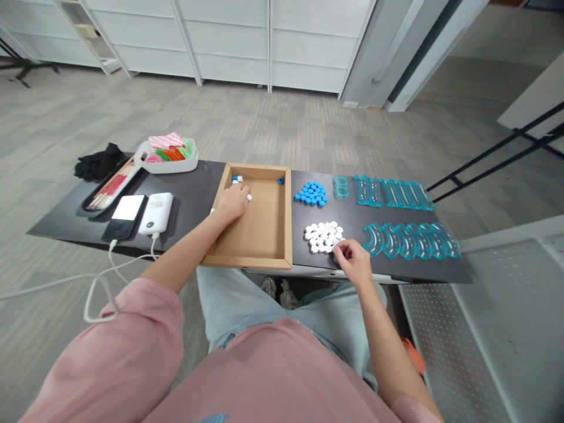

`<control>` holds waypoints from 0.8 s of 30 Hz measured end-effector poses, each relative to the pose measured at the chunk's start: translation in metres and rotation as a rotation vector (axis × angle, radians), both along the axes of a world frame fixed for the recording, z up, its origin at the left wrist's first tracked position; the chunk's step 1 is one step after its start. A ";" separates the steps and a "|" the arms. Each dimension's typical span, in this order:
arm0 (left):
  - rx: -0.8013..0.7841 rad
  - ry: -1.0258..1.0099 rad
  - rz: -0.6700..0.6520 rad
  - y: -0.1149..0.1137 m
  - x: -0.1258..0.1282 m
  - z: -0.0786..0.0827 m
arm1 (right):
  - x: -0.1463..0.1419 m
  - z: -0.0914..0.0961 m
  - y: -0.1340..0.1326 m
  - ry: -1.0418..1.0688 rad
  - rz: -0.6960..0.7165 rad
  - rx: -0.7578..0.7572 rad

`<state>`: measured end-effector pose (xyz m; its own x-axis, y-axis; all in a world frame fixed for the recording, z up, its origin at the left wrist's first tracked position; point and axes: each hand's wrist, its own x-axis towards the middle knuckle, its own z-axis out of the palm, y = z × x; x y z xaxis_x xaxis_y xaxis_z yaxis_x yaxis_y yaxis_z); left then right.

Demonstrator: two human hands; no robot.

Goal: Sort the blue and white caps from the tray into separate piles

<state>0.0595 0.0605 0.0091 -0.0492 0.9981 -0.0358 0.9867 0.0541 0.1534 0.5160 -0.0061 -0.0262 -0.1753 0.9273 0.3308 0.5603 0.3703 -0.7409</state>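
Note:
My left hand [233,202] reaches into a shallow cardboard box [287,220], fingers curled downward. A small white block [249,198] shows at its thumb side and appears gripped there. Just beyond the fingertips, a blue block [235,178] and a white block [240,178] sit in the box's far left corner. A blue piece [281,181] lies in the far right corner. Over the near right edge of a cluster of white hexagonal blocks [324,236], my right hand [353,258] pinches thumb and finger together on what looks like one white block.
Behind the white blocks lies a cluster of blue blocks [311,194]. Clear teal plastic pieces [394,194] stand in rows at right, with curved ones [412,241] nearer. Left of the box are a white power bank [156,212], a phone [125,217], cables and a white basket [170,166].

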 end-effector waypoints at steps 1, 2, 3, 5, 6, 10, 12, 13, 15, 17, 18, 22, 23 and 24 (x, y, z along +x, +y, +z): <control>-0.034 -0.031 -0.013 -0.001 0.001 -0.002 | 0.000 0.000 0.000 -0.003 -0.001 0.002; -0.057 -0.062 -0.025 -0.002 0.003 -0.003 | 0.000 0.001 0.000 -0.006 -0.004 0.004; -0.068 -0.087 -0.038 -0.003 0.004 -0.004 | 0.000 0.001 -0.001 -0.008 -0.007 0.005; -0.053 -0.103 -0.056 -0.006 0.006 -0.004 | 0.000 0.001 -0.001 -0.012 -0.012 0.006; -0.040 -0.090 -0.057 -0.007 0.006 -0.003 | 0.000 0.001 -0.001 -0.012 -0.014 0.005; -0.100 0.022 -0.040 -0.018 0.006 0.004 | 0.000 -0.001 -0.001 -0.011 -0.012 -0.003; -0.147 0.038 -0.041 -0.025 0.004 0.006 | 0.001 -0.003 -0.001 -0.012 -0.009 -0.009; -0.154 0.034 -0.040 -0.029 0.003 0.006 | 0.001 -0.004 0.000 -0.013 -0.008 -0.010; -0.141 0.010 -0.031 -0.036 0.001 0.004 | 0.002 -0.005 0.000 -0.012 -0.003 -0.011; -0.103 -0.045 -0.027 -0.043 -0.001 0.002 | 0.002 -0.007 0.000 -0.008 0.003 -0.012; -0.077 -0.090 -0.032 -0.044 -0.002 0.001 | 0.002 -0.007 0.000 -0.005 0.006 -0.013; 0.019 -0.372 -0.059 -0.042 0.002 0.004 | 0.001 -0.008 -0.001 -0.001 0.012 -0.020; 0.035 -0.448 -0.059 -0.039 0.004 0.006 | 0.001 -0.008 -0.001 0.000 0.013 -0.020; 0.049 -0.516 -0.058 -0.035 0.008 0.008 | 0.000 -0.008 -0.001 0.002 0.014 -0.020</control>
